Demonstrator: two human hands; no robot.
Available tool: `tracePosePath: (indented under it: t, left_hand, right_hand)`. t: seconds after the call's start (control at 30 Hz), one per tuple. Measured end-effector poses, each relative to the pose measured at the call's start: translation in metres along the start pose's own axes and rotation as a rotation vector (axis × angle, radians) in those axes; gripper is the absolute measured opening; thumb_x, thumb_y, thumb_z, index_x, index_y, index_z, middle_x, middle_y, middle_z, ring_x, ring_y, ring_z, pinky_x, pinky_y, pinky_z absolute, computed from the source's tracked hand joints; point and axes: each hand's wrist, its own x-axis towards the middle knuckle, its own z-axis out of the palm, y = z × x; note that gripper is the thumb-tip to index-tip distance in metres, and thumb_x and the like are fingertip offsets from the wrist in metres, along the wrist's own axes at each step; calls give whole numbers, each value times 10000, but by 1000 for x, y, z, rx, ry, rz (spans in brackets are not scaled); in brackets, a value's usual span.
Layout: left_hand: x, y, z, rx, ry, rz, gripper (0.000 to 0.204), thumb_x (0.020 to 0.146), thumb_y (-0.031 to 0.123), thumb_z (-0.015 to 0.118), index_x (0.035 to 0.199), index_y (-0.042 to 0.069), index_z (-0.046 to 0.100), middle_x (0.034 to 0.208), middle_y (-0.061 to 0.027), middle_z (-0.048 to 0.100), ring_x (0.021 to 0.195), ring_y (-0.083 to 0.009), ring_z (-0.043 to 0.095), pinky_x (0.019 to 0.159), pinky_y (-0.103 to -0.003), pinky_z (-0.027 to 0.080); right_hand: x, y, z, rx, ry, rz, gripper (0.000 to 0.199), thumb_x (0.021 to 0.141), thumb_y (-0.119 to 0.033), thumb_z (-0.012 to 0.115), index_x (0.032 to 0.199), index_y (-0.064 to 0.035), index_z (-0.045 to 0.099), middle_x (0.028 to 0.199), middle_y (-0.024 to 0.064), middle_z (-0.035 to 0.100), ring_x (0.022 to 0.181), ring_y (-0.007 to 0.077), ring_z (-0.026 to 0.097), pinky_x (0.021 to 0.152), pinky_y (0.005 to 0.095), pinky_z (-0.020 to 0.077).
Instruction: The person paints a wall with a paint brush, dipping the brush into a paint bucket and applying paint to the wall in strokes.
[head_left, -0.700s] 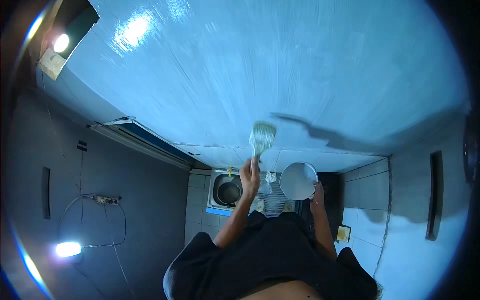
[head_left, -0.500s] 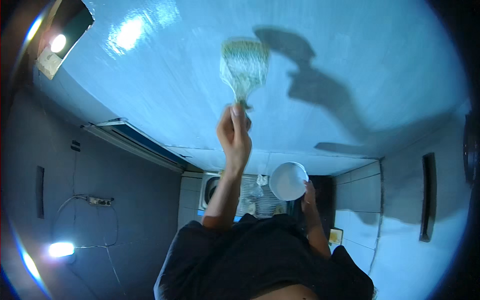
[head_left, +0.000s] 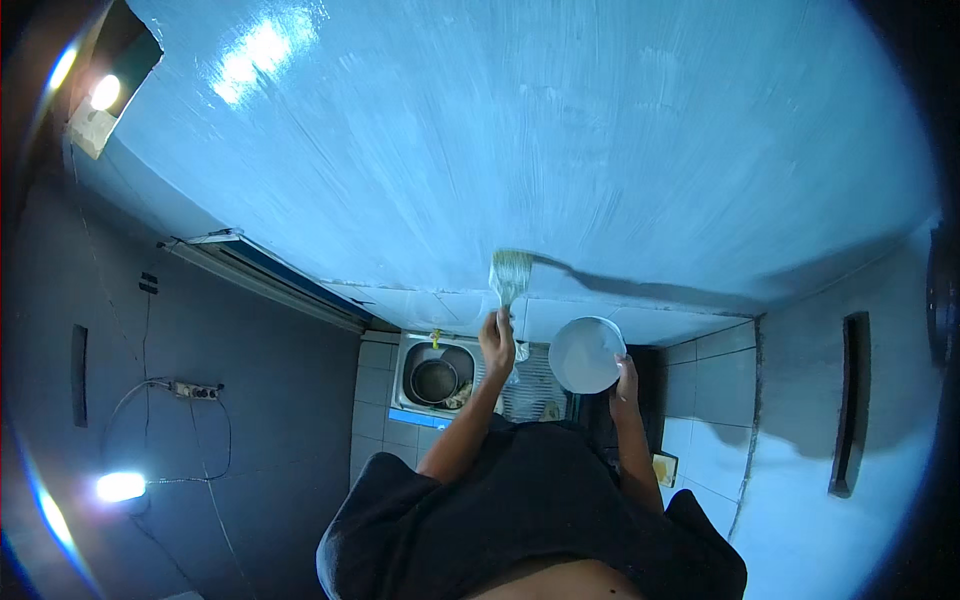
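Paintbrush (head_left: 511,272), flat and pale-bristled, is clasped in the left hand's (head_left: 496,340) grip; the right hand (head_left: 625,385) grips a round pail (head_left: 618,338). The brush has dropped toward the streaky wall's (head_left: 600,150) base.

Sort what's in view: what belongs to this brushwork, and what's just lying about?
In use: brush in the left hand; pale tub in the right hand; streaked wall.

Apparently just there: sink; round pot inside it; yellow tap; ribbed drainboard.

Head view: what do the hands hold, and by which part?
The left hand holds a brush by its handle; the right hand holds a round container by its right edge.
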Motion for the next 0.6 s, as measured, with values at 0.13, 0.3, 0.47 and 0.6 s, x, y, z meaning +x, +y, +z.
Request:
tracePosePath:
  t: [0.13,0.3,0.47,0.6]
  left_hand:
    - [-27,-20,-8,-96,-8,-53,380,972,342,446,728,52,461,613,51,352,557,-45,315,474,-235,254]
    - [20,154,20,-380,-81,220,360,989,303,414,748,43,475,652,35,393,545,-43,311,470,-221,252]
    - [74,282,43,-446,-109,539,380,999,307,393,804,13,535,652,32,401,530,-40,315,462,-216,243]
    - [76,242,48,-359,-65,486,340,1004,296,383,815,36,494,665,39,384,553,-30,311,477,-208,254]
  right_hand:
    - [22,-32,-7,554,37,405,536,917,-428,446,1254,-10,444,1224,161,473,1146,269,441,988,406,312]
    - [11,9,-7,280,42,30,508,917,-398,461,1239,-5,454,1223,170,460,1138,254,434,990,390,315]
    - [9,51,10,599,35,303,381,920,-248,469,1233,-34,439,1166,174,489,1066,303,503,917,385,405]
    - [16,4,-1,236,-36,-87,483,917,-339,475,1255,4,439,1267,212,423,1212,318,390,1016,428,301]
